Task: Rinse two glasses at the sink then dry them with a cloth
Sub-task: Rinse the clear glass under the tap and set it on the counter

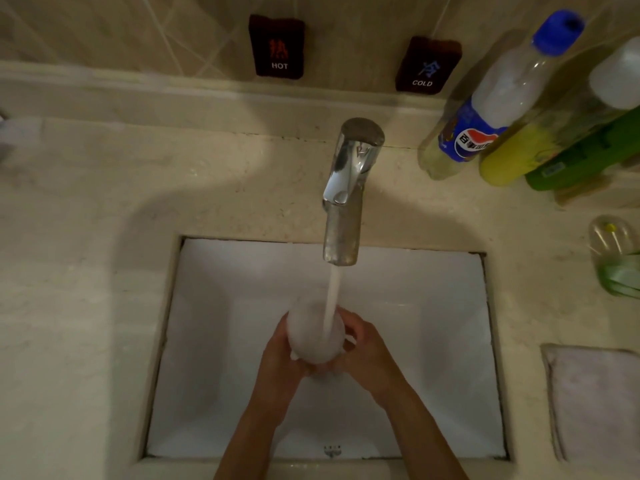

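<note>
The person is rinsing a glass [313,332] over the white sink [214,341]. Water [331,299] is running down from the tap [348,188] and splashing into the glass, so the glass is looking white and foamy. The left hand [280,355] is wrapping around the left side of the glass. The right hand [363,348] is holding the right side, with its fingers [348,322] curling near the rim. Both hands are gripping the same glass, in the middle of the sink, right under the tap.

This is looking like the rinsing step, so the task is only partly done. Next, I think the hands are needing to tip the water out and lift the glass away without letting it slip, because it is wet.

A second glass [614,254] is standing on the counter [86,237] at the right, with something green and yellow inside; I cannot tell what. It may be the other glass to rinse.

A folded cloth [595,400] is lying on the counter at the near right, ready for drying.

Far right, some bottles are standing together: a clear bottle with a blue cap [498,95] looking nearly empty, and a yellow-green bottle [540,140] holding yellow liquid.
</note>
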A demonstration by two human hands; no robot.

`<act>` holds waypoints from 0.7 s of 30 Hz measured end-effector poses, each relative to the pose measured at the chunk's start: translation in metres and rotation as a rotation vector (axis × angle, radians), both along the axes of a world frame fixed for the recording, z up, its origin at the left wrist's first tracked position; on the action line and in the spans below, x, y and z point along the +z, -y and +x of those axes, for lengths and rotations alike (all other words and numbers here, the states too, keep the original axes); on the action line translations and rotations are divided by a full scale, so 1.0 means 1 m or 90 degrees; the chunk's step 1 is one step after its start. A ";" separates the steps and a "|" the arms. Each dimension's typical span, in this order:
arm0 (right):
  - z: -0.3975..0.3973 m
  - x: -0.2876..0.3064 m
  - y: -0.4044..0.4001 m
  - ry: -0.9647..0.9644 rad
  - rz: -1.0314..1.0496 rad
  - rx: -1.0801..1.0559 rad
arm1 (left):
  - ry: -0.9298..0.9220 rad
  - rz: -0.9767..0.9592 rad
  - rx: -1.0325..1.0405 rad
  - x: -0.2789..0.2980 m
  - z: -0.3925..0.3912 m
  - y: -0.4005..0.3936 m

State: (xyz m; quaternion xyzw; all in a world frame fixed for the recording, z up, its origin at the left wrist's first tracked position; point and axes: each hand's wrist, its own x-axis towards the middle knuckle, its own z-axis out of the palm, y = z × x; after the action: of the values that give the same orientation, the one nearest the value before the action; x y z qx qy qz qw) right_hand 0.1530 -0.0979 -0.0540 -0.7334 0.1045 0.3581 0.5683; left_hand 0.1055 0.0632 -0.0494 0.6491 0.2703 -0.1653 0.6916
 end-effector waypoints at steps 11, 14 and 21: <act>-0.001 0.005 0.009 0.004 -0.017 0.035 | -0.012 -0.045 0.001 0.005 -0.003 0.008; 0.008 0.009 0.019 0.009 -0.006 0.043 | 0.004 -0.003 -0.014 0.007 0.002 0.009; 0.012 0.017 0.009 -0.013 0.003 0.062 | -0.007 -0.085 0.019 0.009 0.002 0.002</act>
State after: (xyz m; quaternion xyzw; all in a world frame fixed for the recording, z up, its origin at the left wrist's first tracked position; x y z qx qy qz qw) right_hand 0.1648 -0.1068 -0.0366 -0.7327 0.0732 0.3931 0.5508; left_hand 0.1072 0.0610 -0.0406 0.5967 0.2724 -0.1762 0.7340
